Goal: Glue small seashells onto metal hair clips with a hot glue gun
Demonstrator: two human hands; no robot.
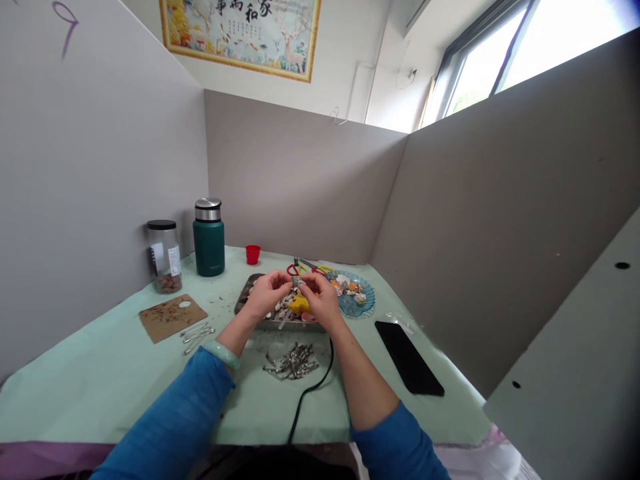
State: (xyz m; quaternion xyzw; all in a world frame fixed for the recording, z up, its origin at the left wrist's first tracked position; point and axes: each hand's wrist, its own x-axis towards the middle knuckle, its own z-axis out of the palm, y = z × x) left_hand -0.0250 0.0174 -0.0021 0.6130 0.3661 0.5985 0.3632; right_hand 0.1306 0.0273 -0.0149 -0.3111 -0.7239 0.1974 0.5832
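Observation:
Both my hands meet above the tray, fingertips closed on a small silvery-grey piece [297,282] whose kind I cannot make out. My left hand [270,293] pinches it from the left, a pale green bangle on that wrist. From the right, my right hand [321,297] pinches the same piece. Below them, a metal tray [295,326] holds a jumble of small pale and coloured pieces. A yellow tool [300,305], perhaps a glue gun, lies there, partly hidden by my right hand. Nearer to me is a pile of slim silver metal clips [293,362].
Behind my right hand are a blue plate [367,303] of small decorations and red- and yellow-handled tools [313,268]. A phone-like black slab [410,358] lies right; a black cord [300,403] runs frontward. Left stand a green flask [209,247], jar [167,267], red cup [253,254] and brown board [170,320].

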